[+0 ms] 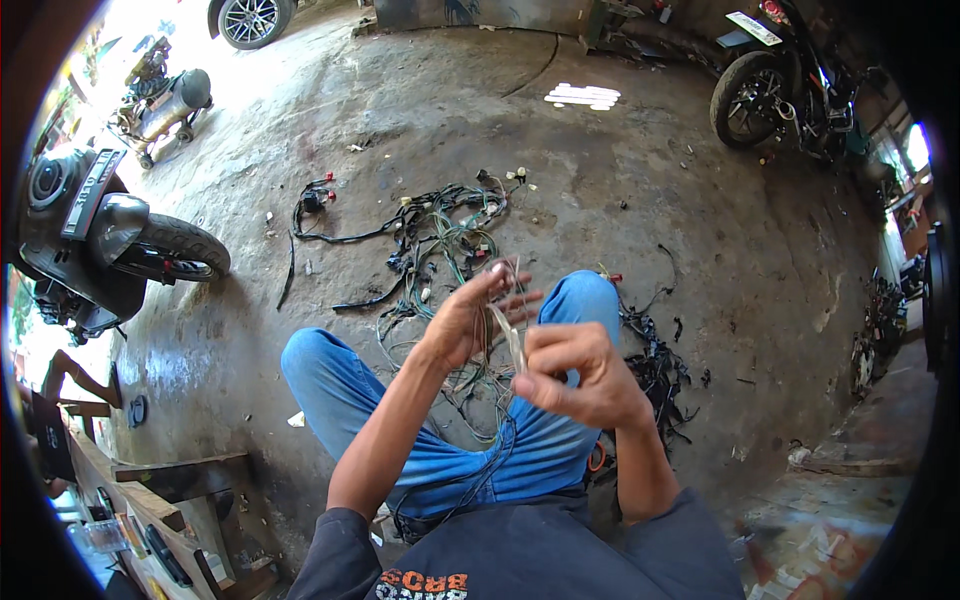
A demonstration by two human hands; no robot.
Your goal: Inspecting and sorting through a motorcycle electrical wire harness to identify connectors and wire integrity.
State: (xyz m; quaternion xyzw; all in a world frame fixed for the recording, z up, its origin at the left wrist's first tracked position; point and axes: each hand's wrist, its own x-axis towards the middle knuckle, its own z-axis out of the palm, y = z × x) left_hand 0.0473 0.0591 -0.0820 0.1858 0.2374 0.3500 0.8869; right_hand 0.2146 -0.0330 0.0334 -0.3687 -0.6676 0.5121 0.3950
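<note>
My left hand [468,318] is raised above the wiring, its thumb and forefinger pinched round thin wires [516,268] while the other fingers stretch out apart. A narrow, pale, see-through strip [514,345], which looks like tape, slants from beside my left fingers to my right hand [578,372]. My right fingers are curled closed on the strip's lower end. Beneath both hands a tangled wiring harness [440,235] lies on the floor, with green and black wires, dark wrapped branches and small white and red connectors. Some wires run between my knees toward my lap.
Black scraps and wire pieces [660,375] lie beside my right knee. A dark two-wheeler [110,235] stands at left, a motorcycle [785,95] at far right. An air compressor [170,100] is at the far left. A wooden bench [140,500] holding small items stands at lower left.
</note>
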